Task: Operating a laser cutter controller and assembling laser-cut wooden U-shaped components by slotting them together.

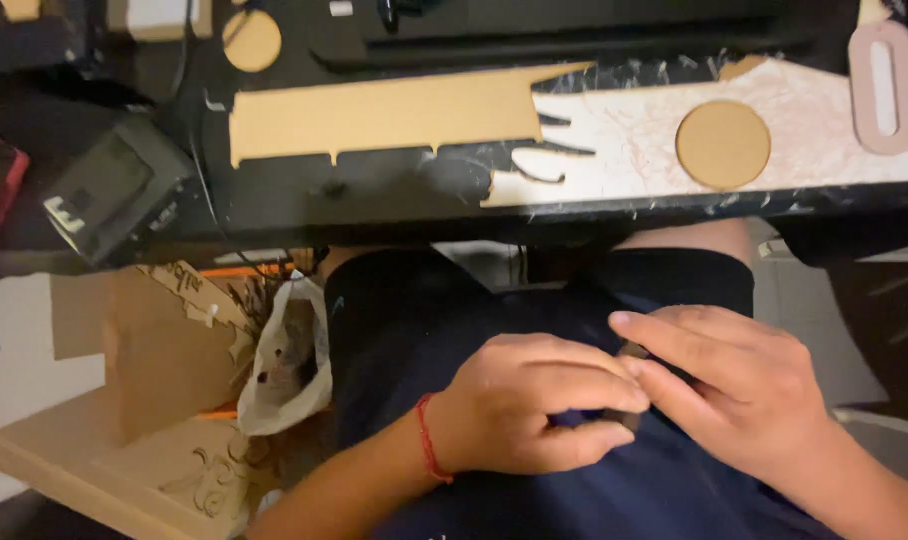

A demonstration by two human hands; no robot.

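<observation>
Both my hands meet over my lap, above dark blue shorts. My left hand (pixel 539 405), with a red string on its wrist, is curled around a small dark piece (pixel 629 415). My right hand (pixel 739 385) pinches the same small dark piece from the right, its fingers laid over the top. Most of the piece is hidden between the fingers, so its shape is unclear.
A black table (pixel 374 205) runs across the top, carrying a tan cut board (pixel 374 115), a pale scratched board (pixel 624 140) with a tan disc (pixel 723 144), and a pink slotted oval (pixel 884 85). A dark boxy device (pixel 114 190) sits left. Cardboard sheets (pixel 154 370) and a plastic bag (pixel 289 365) lie on the floor left.
</observation>
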